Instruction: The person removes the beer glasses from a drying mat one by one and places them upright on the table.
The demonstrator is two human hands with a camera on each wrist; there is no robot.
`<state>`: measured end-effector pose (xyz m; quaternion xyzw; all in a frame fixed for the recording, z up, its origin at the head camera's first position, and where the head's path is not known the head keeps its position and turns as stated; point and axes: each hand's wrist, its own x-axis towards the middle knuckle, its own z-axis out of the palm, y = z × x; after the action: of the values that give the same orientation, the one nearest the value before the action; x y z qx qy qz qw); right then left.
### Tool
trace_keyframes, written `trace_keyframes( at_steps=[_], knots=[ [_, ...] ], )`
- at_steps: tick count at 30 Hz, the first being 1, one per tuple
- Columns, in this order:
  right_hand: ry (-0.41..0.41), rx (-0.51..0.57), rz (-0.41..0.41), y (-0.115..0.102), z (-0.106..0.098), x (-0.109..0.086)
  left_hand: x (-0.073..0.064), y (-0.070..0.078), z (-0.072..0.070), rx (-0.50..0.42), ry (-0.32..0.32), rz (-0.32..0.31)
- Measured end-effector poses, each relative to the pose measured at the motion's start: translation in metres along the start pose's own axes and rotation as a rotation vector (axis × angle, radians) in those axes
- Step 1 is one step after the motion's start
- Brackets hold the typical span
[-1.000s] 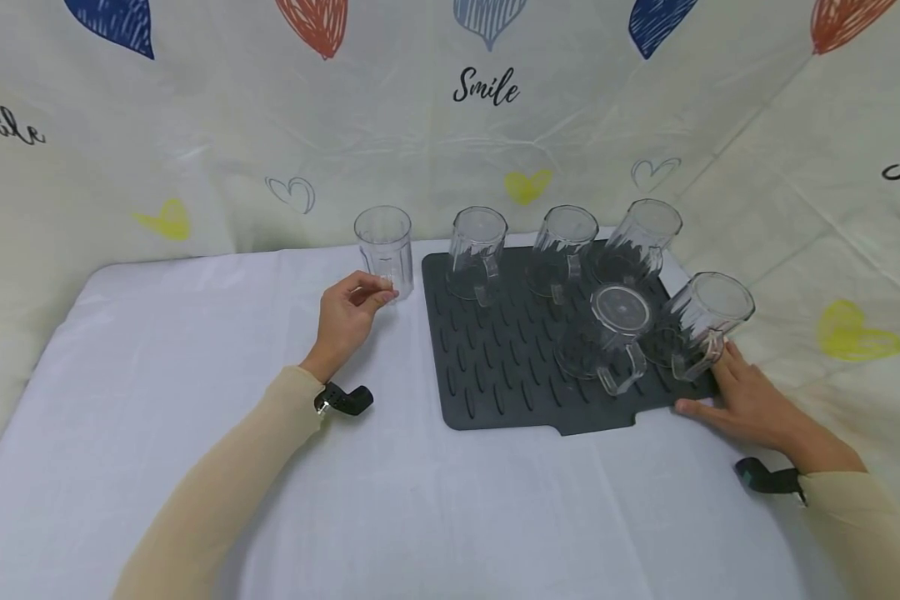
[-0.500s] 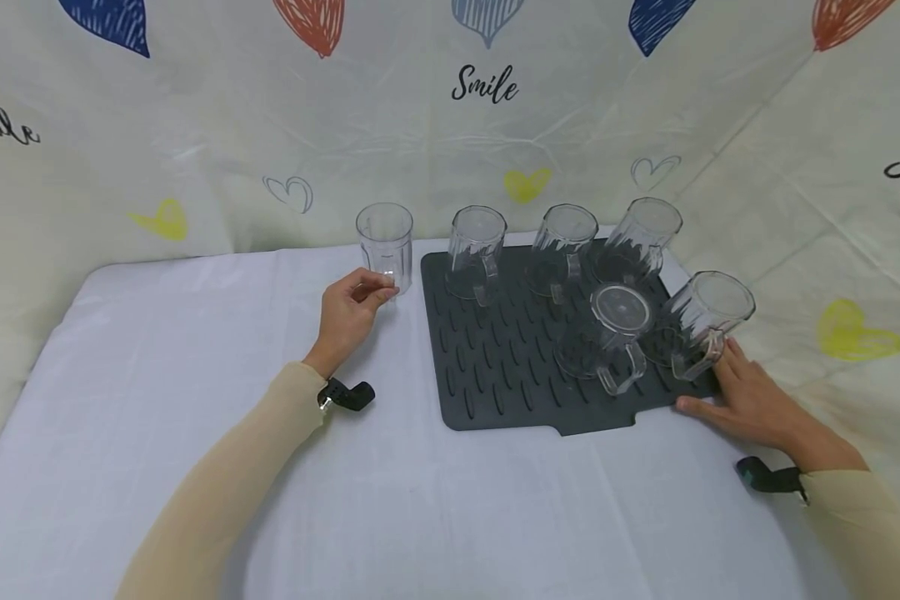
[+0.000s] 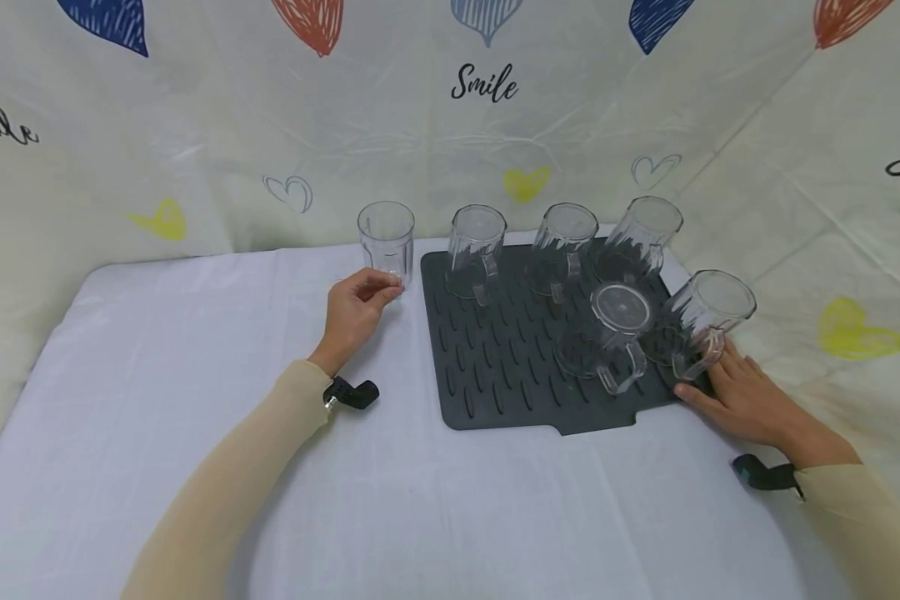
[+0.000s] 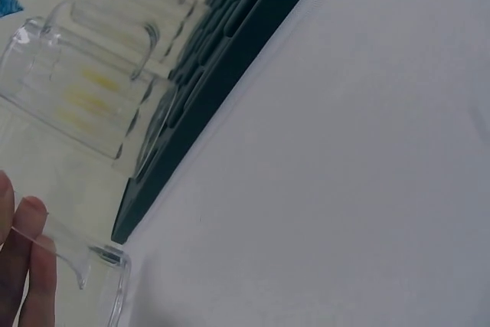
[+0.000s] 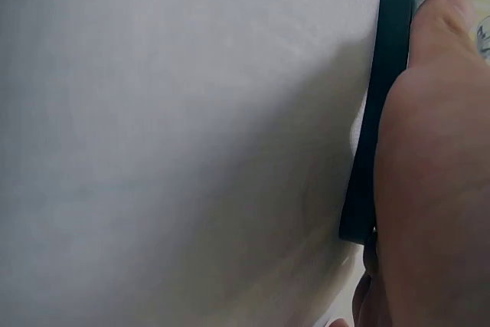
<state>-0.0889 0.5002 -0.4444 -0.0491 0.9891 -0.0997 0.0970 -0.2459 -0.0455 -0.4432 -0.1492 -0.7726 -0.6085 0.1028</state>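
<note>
A clear glass mug [image 3: 387,242] stands upright on the white tablecloth, left of the dark grey ribbed mat [image 3: 495,392]. My left hand [image 3: 354,315] pinches its handle, which the fingers largely hide; in the left wrist view the fingers [image 4: 34,216] close on the clear handle. My right hand [image 3: 750,400] lies at the mat's right front corner. Its thumb [image 5: 440,28] rests on top of the mat, and the outstretched fingers reach along the right edge, partly hidden behind a mug [image 3: 712,312].
Two upright mugs [image 3: 477,250] [image 3: 564,250] and a third mug [image 3: 637,242] stand along the mat's back. An upside-down mug [image 3: 621,310] sits nearer the front right. Behind the table hangs a printed cloth [image 3: 390,108].
The left hand and its mug have shifted slightly right and toward the back. My right hand has edged left, its thumb now further onto the mat. The mugs on the mat stay put.
</note>
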Motion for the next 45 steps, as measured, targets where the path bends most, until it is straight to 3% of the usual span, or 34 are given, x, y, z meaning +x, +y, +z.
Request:
trace_keyframes(
  at_steps=[12, 22, 27, 39, 45],
  knots=[
    [-0.046, -0.039, 0.032, -0.006, -0.004, 0.000, -0.001, 0.002, 0.002, 0.004, -0.041, -0.004],
    [-0.085, -0.060, 0.067, -0.010, -0.007, -0.002, -0.004, 0.006, 0.001, 0.018, -0.030, -0.061],
    [-0.078, -0.061, 0.056, -0.010, -0.007, -0.001, -0.008, 0.007, -0.004, 0.007, -0.028, -0.050],
    [-0.076, -0.081, 0.049, -0.008, -0.005, -0.001, -0.019, 0.018, -0.021, 0.045, 0.111, -0.006],
    [-0.073, -0.078, 0.042, -0.008, -0.005, 0.000, -0.022, 0.033, -0.023, 0.038, 0.120, 0.008]
  ],
)
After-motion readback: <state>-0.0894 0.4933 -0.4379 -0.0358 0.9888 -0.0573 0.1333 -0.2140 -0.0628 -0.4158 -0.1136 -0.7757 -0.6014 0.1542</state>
